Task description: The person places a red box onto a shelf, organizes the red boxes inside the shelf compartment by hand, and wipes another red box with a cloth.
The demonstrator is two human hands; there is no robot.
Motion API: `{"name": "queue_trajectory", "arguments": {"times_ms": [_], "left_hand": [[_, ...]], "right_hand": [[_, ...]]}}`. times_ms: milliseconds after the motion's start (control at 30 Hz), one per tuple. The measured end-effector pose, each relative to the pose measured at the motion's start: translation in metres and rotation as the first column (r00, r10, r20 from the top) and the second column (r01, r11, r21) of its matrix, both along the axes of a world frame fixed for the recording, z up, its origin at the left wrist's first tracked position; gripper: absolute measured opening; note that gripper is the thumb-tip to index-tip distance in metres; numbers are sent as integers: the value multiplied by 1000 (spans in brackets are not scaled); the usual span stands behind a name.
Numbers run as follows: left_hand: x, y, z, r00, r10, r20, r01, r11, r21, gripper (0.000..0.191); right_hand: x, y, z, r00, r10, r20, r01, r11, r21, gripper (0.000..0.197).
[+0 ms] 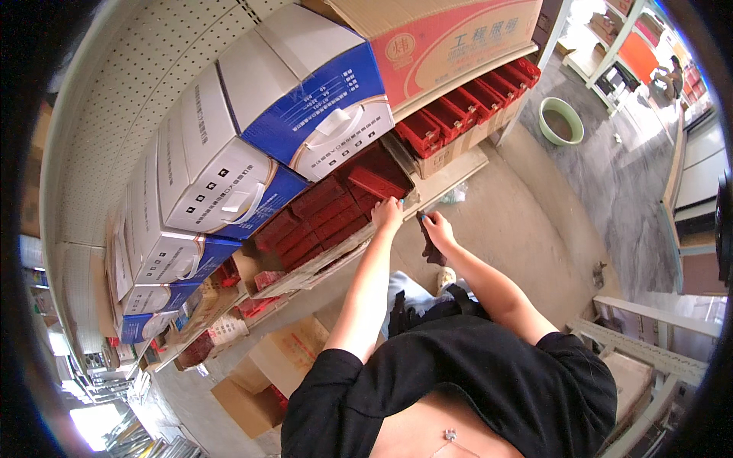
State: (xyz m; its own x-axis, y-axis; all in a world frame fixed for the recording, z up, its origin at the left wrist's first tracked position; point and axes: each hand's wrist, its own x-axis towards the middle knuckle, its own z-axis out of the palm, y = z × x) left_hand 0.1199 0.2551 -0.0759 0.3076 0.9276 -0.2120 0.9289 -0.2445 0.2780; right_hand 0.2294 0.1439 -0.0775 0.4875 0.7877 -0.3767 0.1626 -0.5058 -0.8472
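My left hand is at the near rim of an open carton on a lower shelf. Its fingers meet the end of a red box that lies askew on top of other dusty dark-red boxes packed in rows. Whether those fingers grip the box or only rest on it is not clear. In my right hand is a dark brown cloth, bunched at the top and hanging down beside the shelf edge, above the floor.
Blue-and-white cartons with handles line the shelf above, beside a red-and-tan carton. Another carton of red boxes sits at right. An open cardboard box and a green tub stand on the floor. A person is far off.
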Motion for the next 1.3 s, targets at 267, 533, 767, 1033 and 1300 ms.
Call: {"name": "queue_trajectory", "arguments": {"times_ms": [267,533,767,1033,1300], "left_hand": [[-20,26,-12,993,-106,44,103,992,68,11],[-25,63,-20,884,-427,191,433,901,11,42],[-7,72,-2,739,-671,-63,650,734,-196,36],[-28,55,-6,900,-350,259,330,936,120,41],[-64,32,-11,761,-66,645,-179,935,307,26]], "right_hand": [[-7,17,11,997,-73,-37,73,997,1,32],[-21,28,5,975,-200,-97,201,980,2,32],[-35,39,2,962,-250,-110,253,967,17,32],[-39,39,0,980,-184,-76,187,982,41,31],[-32,28,35,993,-37,-116,56,984,168,25]]}}
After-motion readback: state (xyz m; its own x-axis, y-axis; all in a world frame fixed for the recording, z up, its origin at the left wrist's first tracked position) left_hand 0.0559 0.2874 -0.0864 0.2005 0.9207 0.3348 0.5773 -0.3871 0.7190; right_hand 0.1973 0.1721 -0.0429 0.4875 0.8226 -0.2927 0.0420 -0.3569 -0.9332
